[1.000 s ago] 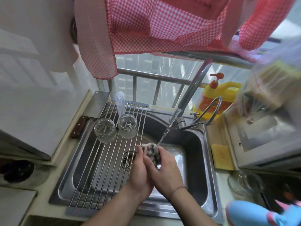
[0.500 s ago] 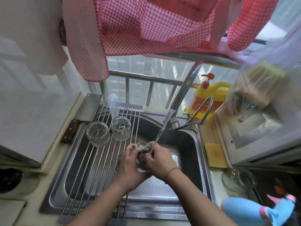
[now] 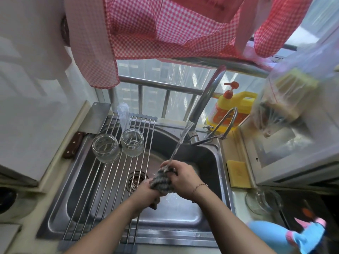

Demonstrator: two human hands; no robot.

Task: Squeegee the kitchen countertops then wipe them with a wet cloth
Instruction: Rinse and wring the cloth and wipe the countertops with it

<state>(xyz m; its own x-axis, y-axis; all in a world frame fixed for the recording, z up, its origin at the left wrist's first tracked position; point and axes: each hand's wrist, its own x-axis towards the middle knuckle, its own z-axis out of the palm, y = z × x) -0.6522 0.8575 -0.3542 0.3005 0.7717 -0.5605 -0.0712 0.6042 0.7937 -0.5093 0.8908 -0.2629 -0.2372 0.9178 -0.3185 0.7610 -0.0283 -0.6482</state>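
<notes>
Head cam: both hands are working over the sink (image 3: 222, 173), wringing a grey cloth (image 3: 161, 182) right under the water running from the faucet (image 3: 205, 99). The left hand (image 3: 146, 194) is gripping the lower end with fingers curled tight round it, and the right hand (image 3: 185, 177) is clamping the upper end. So I'd say this is the wetting step for the wipe-down. Next up is probably squeezing out the excess, then taking it to the countertop (image 3: 238, 197).

Both forearms are bare, with no sleeves showing. A thin beaded chain bracelet (image 3: 200, 186) circles the right wrist.
</notes>
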